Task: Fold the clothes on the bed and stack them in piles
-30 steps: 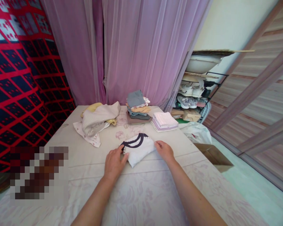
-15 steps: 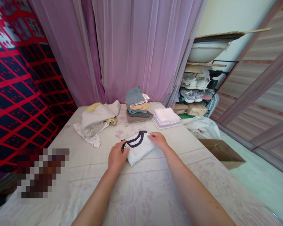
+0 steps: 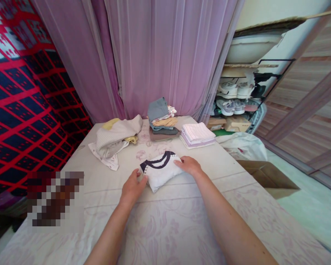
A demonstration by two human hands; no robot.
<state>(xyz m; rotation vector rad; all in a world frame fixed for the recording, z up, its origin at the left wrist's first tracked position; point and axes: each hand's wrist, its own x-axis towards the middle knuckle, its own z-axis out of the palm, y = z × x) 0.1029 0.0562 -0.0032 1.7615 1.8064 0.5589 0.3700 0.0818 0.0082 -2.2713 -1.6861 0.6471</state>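
A white shirt (image 3: pixel 162 176) with a dark neckband lies folded into a compact bundle on the patterned bedspread (image 3: pixel 165 228). At its left edge is my left hand (image 3: pixel 133 187), thumb and fingers apart, the thumb close to the cloth and nothing held. My right hand (image 3: pixel 190 165) grips the right edge, with the thumb on top of the fabric and the other fingers curled at the far side. The neckband faces away from me and shows whole.
Behind the shirt stands a stack of folded clothes (image 3: pixel 163 119); right of it is a pile of white and lilac cloths (image 3: pixel 198 135). Crumpled garments (image 3: pixel 116 136) lie at the far left. Beyond the bed's right edge are a cardboard box (image 3: pixel 267 178) and a shoe rack (image 3: pixel 237 94).
My left hand has loosened from the shirt's left corner and drawn back slightly to the left, uncovering the neckband there. The right hand remains at the right edge. The view has shifted a little.
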